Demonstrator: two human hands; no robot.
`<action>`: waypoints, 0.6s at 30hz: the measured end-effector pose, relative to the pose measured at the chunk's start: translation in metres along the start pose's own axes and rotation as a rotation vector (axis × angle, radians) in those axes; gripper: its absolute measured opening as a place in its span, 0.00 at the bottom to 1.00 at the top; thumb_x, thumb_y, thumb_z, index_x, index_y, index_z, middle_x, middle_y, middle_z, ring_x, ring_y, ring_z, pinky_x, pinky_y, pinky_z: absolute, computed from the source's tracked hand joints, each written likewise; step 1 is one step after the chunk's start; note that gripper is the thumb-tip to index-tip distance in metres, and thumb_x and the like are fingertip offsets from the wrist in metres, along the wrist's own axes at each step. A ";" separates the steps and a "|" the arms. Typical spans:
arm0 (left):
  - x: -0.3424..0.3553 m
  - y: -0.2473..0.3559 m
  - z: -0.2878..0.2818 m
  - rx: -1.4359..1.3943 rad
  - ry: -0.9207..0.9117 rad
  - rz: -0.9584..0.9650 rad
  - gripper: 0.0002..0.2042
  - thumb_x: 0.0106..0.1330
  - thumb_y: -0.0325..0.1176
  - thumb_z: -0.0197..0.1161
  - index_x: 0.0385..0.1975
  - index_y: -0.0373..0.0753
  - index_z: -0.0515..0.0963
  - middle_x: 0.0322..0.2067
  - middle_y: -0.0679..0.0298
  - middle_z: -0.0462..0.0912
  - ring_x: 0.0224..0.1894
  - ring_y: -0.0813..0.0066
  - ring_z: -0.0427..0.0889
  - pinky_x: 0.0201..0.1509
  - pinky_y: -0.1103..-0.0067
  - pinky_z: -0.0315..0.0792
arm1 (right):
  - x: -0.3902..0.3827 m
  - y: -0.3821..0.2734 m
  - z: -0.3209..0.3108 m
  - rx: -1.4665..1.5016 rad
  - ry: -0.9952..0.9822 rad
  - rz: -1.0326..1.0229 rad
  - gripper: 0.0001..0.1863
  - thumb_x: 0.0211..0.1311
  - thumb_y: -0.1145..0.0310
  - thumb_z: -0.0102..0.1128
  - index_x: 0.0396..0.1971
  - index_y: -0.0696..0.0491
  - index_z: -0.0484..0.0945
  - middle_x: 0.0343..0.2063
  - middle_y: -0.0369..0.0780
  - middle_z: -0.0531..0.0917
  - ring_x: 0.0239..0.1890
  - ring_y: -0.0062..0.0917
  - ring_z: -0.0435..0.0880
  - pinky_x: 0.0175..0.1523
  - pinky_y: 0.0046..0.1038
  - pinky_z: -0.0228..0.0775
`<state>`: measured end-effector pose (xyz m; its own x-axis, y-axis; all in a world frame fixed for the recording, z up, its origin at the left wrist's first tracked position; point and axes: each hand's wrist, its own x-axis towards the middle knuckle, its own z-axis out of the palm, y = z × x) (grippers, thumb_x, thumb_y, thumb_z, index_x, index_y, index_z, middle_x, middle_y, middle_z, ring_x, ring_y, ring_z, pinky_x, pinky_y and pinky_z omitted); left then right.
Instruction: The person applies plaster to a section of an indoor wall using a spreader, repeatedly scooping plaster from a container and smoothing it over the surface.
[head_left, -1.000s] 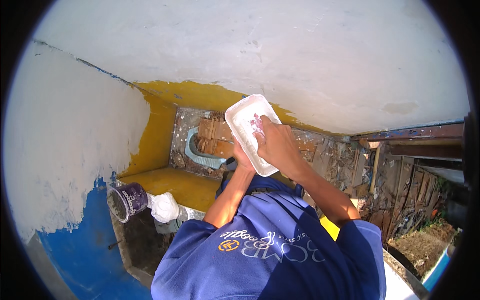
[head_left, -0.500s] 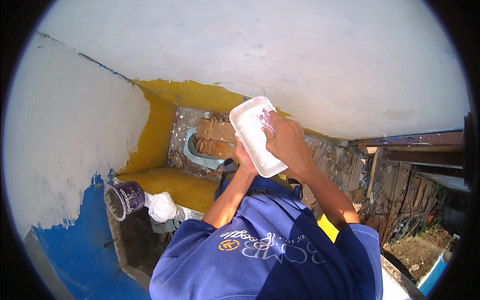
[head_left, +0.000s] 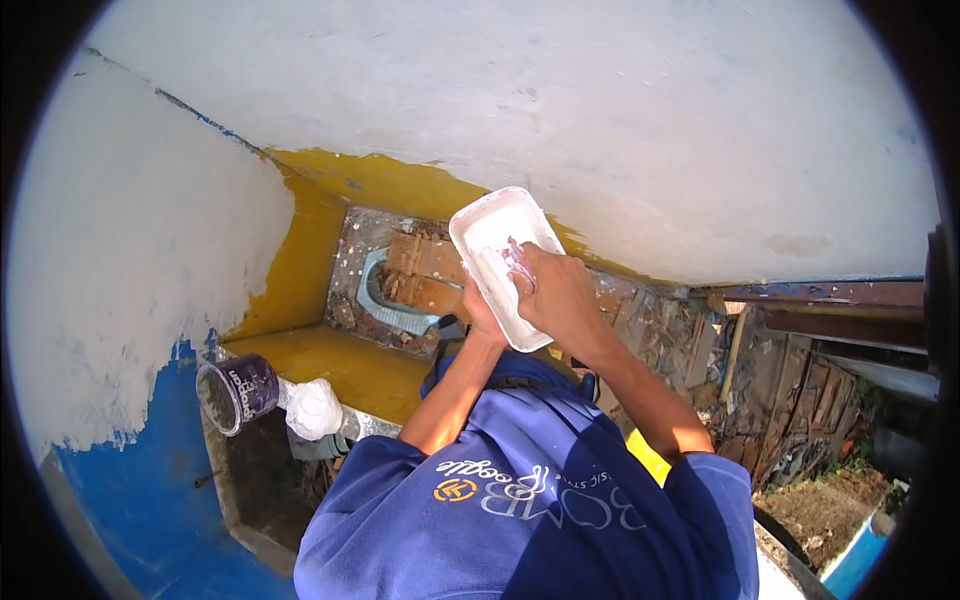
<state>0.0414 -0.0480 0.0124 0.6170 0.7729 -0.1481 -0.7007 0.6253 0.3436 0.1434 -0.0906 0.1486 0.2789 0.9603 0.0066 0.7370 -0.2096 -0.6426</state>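
A shallow white rectangular tray (head_left: 528, 338) is tilted in front of me, with white paste (head_left: 503, 220) in it. My left hand (head_left: 482, 312) is closed on the tray's left edge, its fingers partly hidden underneath. Over the inside of the tray, my right hand (head_left: 566, 298) is closed round a small pinkish-red piece (head_left: 519, 262) smeared with white. That piece touches the paste; its kind is unclear, since the fingers cover much of it.
A large whitish wall (head_left: 680, 130) stands ahead, yellow at its foot. At left are a purple bucket (head_left: 252, 387) and a white bag (head_left: 314, 410) beside a yellow ledge (head_left: 350, 370). A light-blue curved object (head_left: 400, 318) and wood scraps (head_left: 430, 260) lie below.
My right hand has moved left and toward me inside the tray with the pinkish-red piece. The tray has shifted slightly left with my left hand.
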 end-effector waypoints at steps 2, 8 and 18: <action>-0.003 0.002 0.004 -0.008 0.008 -0.008 0.38 0.71 0.65 0.44 0.71 0.42 0.60 0.66 0.56 0.68 0.66 0.57 0.69 0.71 0.59 0.63 | 0.002 -0.001 0.000 -0.019 0.003 0.008 0.09 0.57 0.71 0.61 0.34 0.61 0.76 0.26 0.56 0.82 0.30 0.55 0.82 0.37 0.51 0.72; -0.002 0.005 0.002 0.017 -0.003 0.004 0.38 0.71 0.65 0.45 0.71 0.42 0.60 0.66 0.55 0.69 0.66 0.56 0.70 0.71 0.59 0.63 | 0.003 0.000 0.004 0.066 0.015 -0.029 0.10 0.57 0.71 0.61 0.32 0.64 0.76 0.22 0.58 0.79 0.29 0.57 0.80 0.36 0.50 0.70; -0.003 0.003 -0.006 -0.023 -0.011 0.016 0.35 0.73 0.62 0.42 0.70 0.42 0.62 0.65 0.55 0.70 0.65 0.57 0.71 0.71 0.59 0.64 | 0.000 -0.010 0.002 -0.016 -0.020 -0.028 0.11 0.57 0.71 0.60 0.36 0.62 0.77 0.23 0.56 0.82 0.28 0.53 0.83 0.36 0.51 0.73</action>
<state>0.0352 -0.0475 0.0082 0.6093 0.7818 -0.1326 -0.7185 0.6151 0.3247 0.1349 -0.0885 0.1532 0.2458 0.9693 0.0084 0.7542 -0.1858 -0.6298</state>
